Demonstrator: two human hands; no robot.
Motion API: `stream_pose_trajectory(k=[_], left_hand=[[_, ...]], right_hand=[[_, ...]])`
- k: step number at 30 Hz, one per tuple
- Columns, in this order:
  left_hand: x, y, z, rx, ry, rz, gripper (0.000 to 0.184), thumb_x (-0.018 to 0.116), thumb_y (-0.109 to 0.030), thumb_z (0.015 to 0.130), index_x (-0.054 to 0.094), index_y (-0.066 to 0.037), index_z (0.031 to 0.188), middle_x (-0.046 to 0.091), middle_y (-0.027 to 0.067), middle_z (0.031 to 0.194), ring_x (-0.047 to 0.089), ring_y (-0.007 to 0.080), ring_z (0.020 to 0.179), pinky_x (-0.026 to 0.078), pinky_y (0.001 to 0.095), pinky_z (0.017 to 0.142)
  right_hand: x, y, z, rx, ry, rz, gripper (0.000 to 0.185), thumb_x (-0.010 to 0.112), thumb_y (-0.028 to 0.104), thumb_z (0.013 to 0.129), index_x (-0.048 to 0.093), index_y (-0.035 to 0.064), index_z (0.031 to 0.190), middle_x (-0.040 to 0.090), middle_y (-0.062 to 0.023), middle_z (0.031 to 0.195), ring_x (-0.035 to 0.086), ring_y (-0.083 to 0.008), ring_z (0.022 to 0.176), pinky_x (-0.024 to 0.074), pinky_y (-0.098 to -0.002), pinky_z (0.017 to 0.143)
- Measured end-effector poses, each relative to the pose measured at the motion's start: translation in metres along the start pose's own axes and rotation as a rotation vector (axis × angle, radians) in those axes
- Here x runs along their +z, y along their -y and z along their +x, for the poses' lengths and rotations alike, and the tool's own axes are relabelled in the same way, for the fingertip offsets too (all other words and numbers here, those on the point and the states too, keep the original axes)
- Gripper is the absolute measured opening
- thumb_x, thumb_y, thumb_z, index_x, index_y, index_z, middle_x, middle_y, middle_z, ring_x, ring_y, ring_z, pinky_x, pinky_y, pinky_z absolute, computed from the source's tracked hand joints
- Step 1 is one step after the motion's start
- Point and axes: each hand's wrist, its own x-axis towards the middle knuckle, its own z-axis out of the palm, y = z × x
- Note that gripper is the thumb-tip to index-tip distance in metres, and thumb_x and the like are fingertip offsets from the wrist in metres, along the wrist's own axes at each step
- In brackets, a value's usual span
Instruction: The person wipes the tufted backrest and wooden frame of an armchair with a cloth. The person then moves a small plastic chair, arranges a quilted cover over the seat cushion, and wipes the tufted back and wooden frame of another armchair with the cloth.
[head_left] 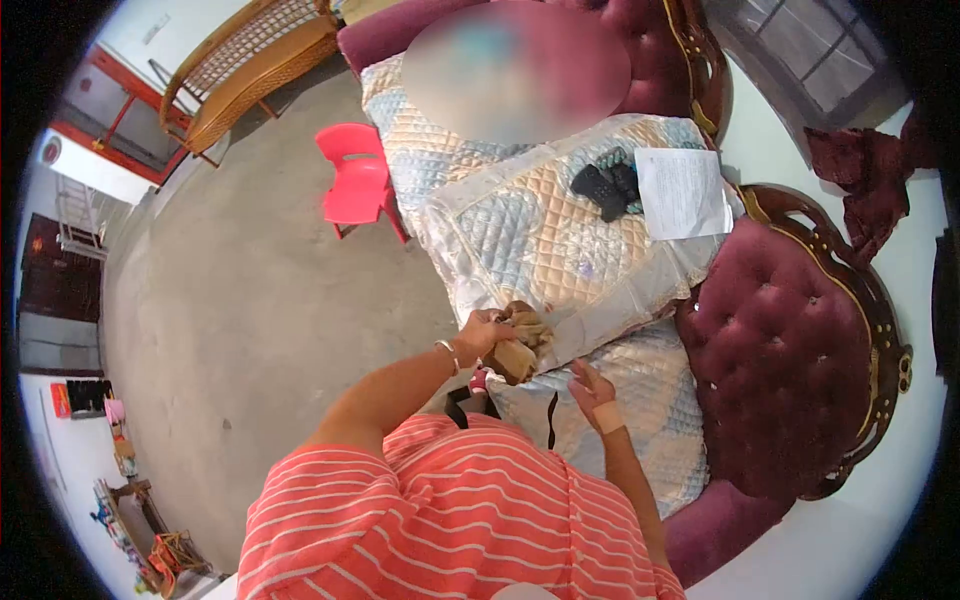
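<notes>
- One crumpled bundle of brown and tan fabric (530, 335) is gripped by the left hand (483, 337) at the near left edge of a raised quilted surface (530, 235).
- Nothing is held by the right hand (594, 390); its fingers are spread loosely apart, to the right of the bundle, above a lower quilted cover (655, 400) in pale blue and cream.
- The raised surface is patterned in peach, cream and pale blue diamonds and is edged with a pale, sheer border.
- At its far right, a white printed paper sheet (683, 193) is laid flat, just beside a dark, knobbly textile heap (610, 187).
- The right side is lined by a burgundy tufted sofa back (775, 360), framed in carved dark wood with gold trim.
- Dark maroon cloth (868, 195) is seen at the far right, near a grey barred window (815, 50).
- The left of the room is taken up by bare grey concrete floor (250, 290); on it a red plastic chair (357, 185) is set near the quilts, and a brown woven rattan bench (250, 75) is placed far left.
- The far end of the quilts is hidden by blur.
</notes>
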Motion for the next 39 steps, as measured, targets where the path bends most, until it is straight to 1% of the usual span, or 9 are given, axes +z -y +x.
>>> stream_pose_trajectory(k=[4,9,14,17,20,22,25,34,39], left_hand=[[0.03,-0.008,-0.03,-0.037,0.251,-0.027,0.056,0.062,-0.025,0.091,0.043,-0.003,0.139,0.059,0.0142,0.12,0.065,0.0236,0.094,0.056,0.0399,0.077],[0.018,-0.087,-0.059,-0.045,0.528,0.107,0.057,0.059,-0.032,0.093,0.044,-0.004,0.14,0.06,0.013,0.119,0.063,0.0228,0.093,0.053,0.0364,0.075],[-0.113,-0.013,0.089,0.277,-0.502,0.435,0.064,0.061,-0.04,0.09,0.043,-0.007,0.142,0.059,0.0179,0.12,0.062,0.0295,0.097,0.053,0.0394,0.069],[-0.158,-0.079,0.106,-0.116,-0.625,0.07,0.07,0.065,-0.035,0.085,0.037,-0.004,0.142,0.056,0.0261,0.123,0.059,0.0366,0.106,0.052,0.0428,0.081],[-0.188,-0.094,0.137,-0.118,-0.365,-0.273,0.08,0.07,-0.033,0.081,0.031,-0.005,0.145,0.052,0.0289,0.126,0.058,0.0389,0.107,0.051,0.0411,0.084],[-0.245,0.008,0.239,0.099,-0.317,0.279,0.069,0.074,-0.035,0.077,0.049,0.004,0.127,0.06,0.0259,0.113,0.062,0.0361,0.098,0.052,0.0401,0.079],[-0.223,-0.107,0.177,-0.145,-0.411,0.118,0.045,0.076,-0.031,0.075,0.066,0.01,0.089,0.068,0.0188,0.083,0.066,0.0299,0.078,0.052,0.0376,0.071],[-0.259,-0.094,0.208,-0.023,-0.301,0.189,0.025,0.067,-0.019,0.075,0.068,0.005,0.083,0.067,0.0155,0.072,0.064,0.0225,0.067,0.05,0.0376,0.064],[-0.28,-0.104,0.233,0.091,-0.488,0.446,0.017,0.063,-0.014,0.076,0.071,0.0,0.082,0.067,0.0129,0.07,0.062,0.0203,0.061,0.048,0.0351,0.057]], right_hand=[[0.045,0.083,-0.002,0.088,-0.065,0.596,0.059,0.064,0.016,0.087,0.043,0.0035,0.14,0.055,-0.01,0.132,0.06,-0.0256,0.108,0.05,-0.0376,0.09],[0.03,0.063,0.016,0.163,-0.018,1.157,0.051,0.054,0.026,0.091,0.047,0.0032,0.136,0.055,-0.0114,0.132,0.057,-0.0301,0.115,0.0481,-0.0456,0.097],[0.057,0.095,0.031,0.16,-0.094,1.374,0.057,0.044,0.047,0.095,0.048,0.0081,0.136,0.054,-0.0128,0.133,0.055,-0.0324,0.118,0.0464,-0.0493,0.099],[0.093,0.13,0.046,0.106,-0.163,1.335,0.061,0.045,0.051,0.094,0.047,0.0094,0.138,0.054,-0.0126,0.134,0.054,-0.0321,0.119,0.0466,-0.049,0.099],[0.134,0.18,0.064,0.046,-0.258,1.309,0.063,0.044,0.054,0.094,0.045,0.0106,0.14,0.052,-0.0122,0.136,0.052,-0.0324,0.12,0.0453,-0.049,0.1],[0.156,0.202,0.084,-0.017,-0.341,1.276,0.067,0.044,0.057,0.093,0.042,0.011,0.141,0.049,-0.0122,0.139,0.05,-0.0331,0.124,0.0429,-0.0504,0.102],[0.173,0.229,0.095,-0.02,-0.361,1.28,0.069,0.044,0.059,0.093,0.04,0.0127,0.143,0.048,-0.0112,0.141,0.048,-0.0321,0.125,0.0415,-0.0501,0.104],[0.175,0.218,0.105,-0.02,-0.46,1.303,0.059,0.045,0.051,0.095,0.046,0.0102,0.138,0.054,-0.0119,0.134,0.053,-0.0332,0.121,0.0456,-0.0505,0.1],[0.175,0.232,0.135,-0.087,-0.378,1.307,0.06,0.045,0.052,0.095,0.048,0.0098,0.137,0.053,-0.0122,0.135,0.051,-0.0336,0.122,0.0437,-0.0524,0.102]])
